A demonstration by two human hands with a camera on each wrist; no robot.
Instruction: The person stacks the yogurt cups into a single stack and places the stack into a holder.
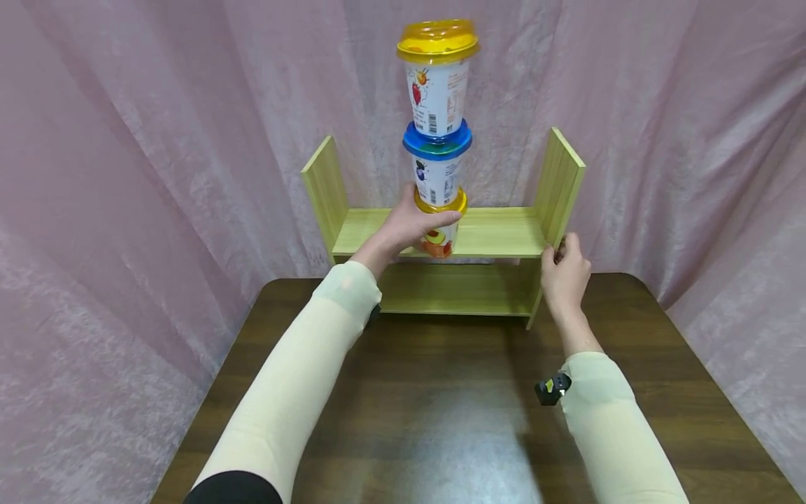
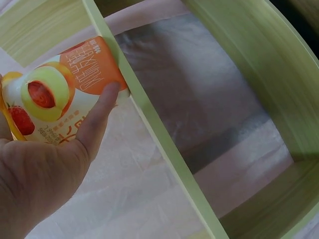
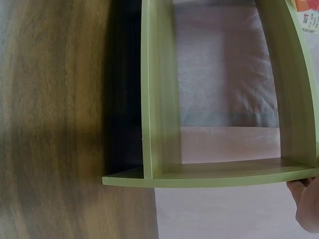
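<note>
Head view, stack: three lidded cups piled in a column on the upper board of the green shelf (image 1: pixel 497 234); bottom cup (image 1: pixel 439 238) orange-printed, middle cup (image 1: pixel 437 168) blue-lidded, top cup (image 1: pixel 438 77) yellow-lidded, leaning slightly off plumb.
Head view, left hand (image 1: pixel 409 227): wrapped round the bottom cup, thumb across its front, gripping low on the wall.
Head view, right hand (image 1: pixel 564 269): fingers curled on the front edge of the shelf's right side panel, bracing it.
Head view, setting: shelf at the far end of the dark wood bench (image 1: pixel 441 399); pink curtain (image 1: pixel 126 175) behind and to both sides.
Left wrist view: bottom cup (image 2: pixel 55 99) close up, peach and strawberry print, base beside the shelf board's front edge; thumb (image 2: pixel 97 119) pressed flat on the wall, rest of the grip out of frame.
Right wrist view: side panel (image 3: pixel 209 177) seen edge-on, fingertips (image 3: pixel 305 199) at its far corner; probably pinching, though only the tips show.
Handling, judged: thin plastic walls, likely to flex under a hard squeeze; glossy print may slip; tall column top-heavy and apt to topple if tilted.
Hold, judged: low and even round the bottom cup, column kept vertical.
</note>
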